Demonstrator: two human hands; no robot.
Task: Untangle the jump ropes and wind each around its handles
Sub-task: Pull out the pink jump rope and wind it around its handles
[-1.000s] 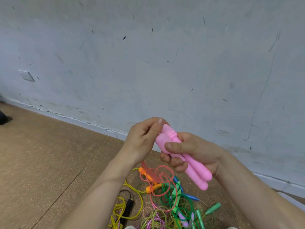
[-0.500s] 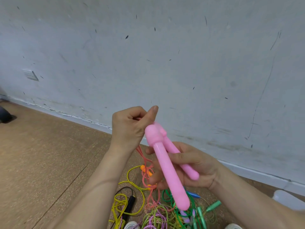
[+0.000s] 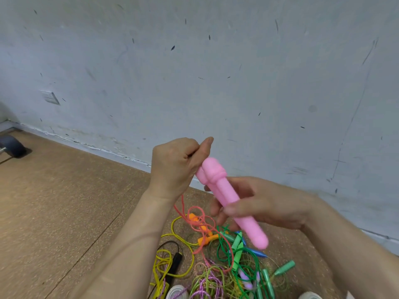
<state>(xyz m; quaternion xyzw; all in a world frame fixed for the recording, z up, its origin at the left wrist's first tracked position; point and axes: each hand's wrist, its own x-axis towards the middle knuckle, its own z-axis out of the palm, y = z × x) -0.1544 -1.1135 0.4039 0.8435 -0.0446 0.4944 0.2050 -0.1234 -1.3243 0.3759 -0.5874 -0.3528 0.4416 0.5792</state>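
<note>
Floor, left edge of the pile [image 3: 216, 275]: yellow rope [image 3: 170, 262] in loose loops beside a black handle [image 3: 177, 261], not wound. Left hand [image 3: 174, 167] raised, fingers curled, thumb pinched to forefinger at the top end of the pink handles [image 3: 228, 197]. A coral cord [image 3: 200, 219] drops from under that hand into the pile, so I judge it pinches the cord. Handles lie side by side, tilted, well above the floor. Right hand [image 3: 265, 206] grips them round the middle. No turns of cord show on them. Right of pile: green handles [image 3: 285, 267], green rope [image 3: 224, 251], tangled. Judgement: first rope barely begun, the rest untouched.
</note>
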